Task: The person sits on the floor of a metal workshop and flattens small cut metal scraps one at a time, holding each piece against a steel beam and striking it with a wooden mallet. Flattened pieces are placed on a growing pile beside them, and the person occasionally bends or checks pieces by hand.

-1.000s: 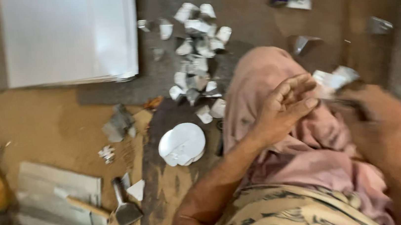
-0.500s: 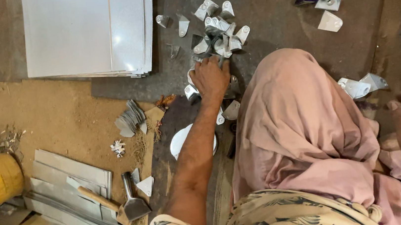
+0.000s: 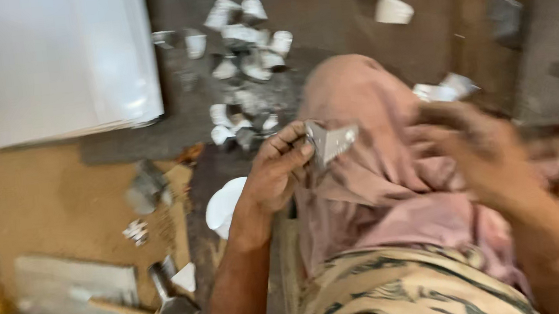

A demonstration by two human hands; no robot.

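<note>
My left hand (image 3: 277,171) is closed around a small bent piece of shiny sheet metal (image 3: 330,143), holding it up over my knee, which is draped in pink cloth (image 3: 371,168). My right hand (image 3: 479,150) is blurred, raised just right of the metal piece and a little apart from it; whether it holds anything cannot be made out. A heap of similar small bent metal pieces (image 3: 244,50) lies on the dark floor mat beyond my left hand.
A stack of white sheets (image 3: 48,63) lies at the top left. A white disc (image 3: 226,204) rests on a dark board below my left hand. A hammer-like tool (image 3: 167,304) and flat metal strips (image 3: 73,303) lie at the lower left. Scraps (image 3: 391,0) sit at the top right.
My left hand reached out to the heap of metal pieces, took one and drew it back toward my knee. My right hand has lifted toward it.
</note>
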